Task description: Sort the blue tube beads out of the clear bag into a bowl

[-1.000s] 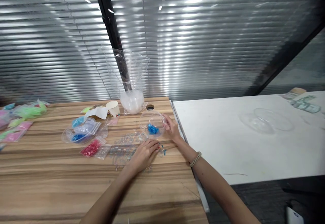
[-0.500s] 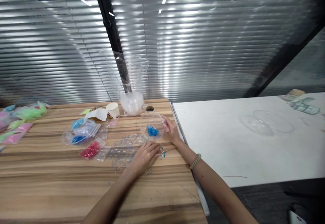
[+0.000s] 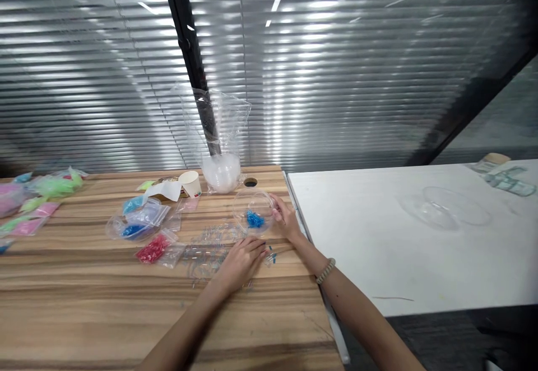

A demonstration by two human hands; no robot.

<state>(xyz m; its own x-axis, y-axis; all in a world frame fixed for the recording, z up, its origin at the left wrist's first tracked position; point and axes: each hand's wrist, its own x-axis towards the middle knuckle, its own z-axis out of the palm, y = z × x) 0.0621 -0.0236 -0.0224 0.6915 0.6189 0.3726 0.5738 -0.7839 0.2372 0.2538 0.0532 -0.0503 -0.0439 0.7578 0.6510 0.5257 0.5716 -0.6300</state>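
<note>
My right hand (image 3: 287, 221) grips the right rim of a clear round plastic dish (image 3: 240, 205), tilted slightly toward me. A small heap of blue pieces (image 3: 254, 219) lies inside it. In front of the dish, my left hand (image 3: 242, 260) is low over the table with its fingers curled and pressed together. What its fingertips pinch, if anything, is too small to make out. Just right of them lie a few small clear and blue pieces (image 3: 272, 256). Many thin clear tube-like pieces (image 3: 205, 253) are spread to the left, partly hidden by my left hand.
Left on the wooden table are a bag of red pieces (image 3: 152, 249), bags with blue contents (image 3: 143, 219) and a paper cup (image 3: 190, 184). Behind stands a clear bag with white contents (image 3: 221, 172). The white table (image 3: 348, 236) adjoins on the right, bearing clear round plastic parts (image 3: 456, 207).
The view has shifted a little, so everything sits slightly right and lower. My right hand keeps hold of the dish, and my left hand stays at nearly the same spot by the small pieces.
</note>
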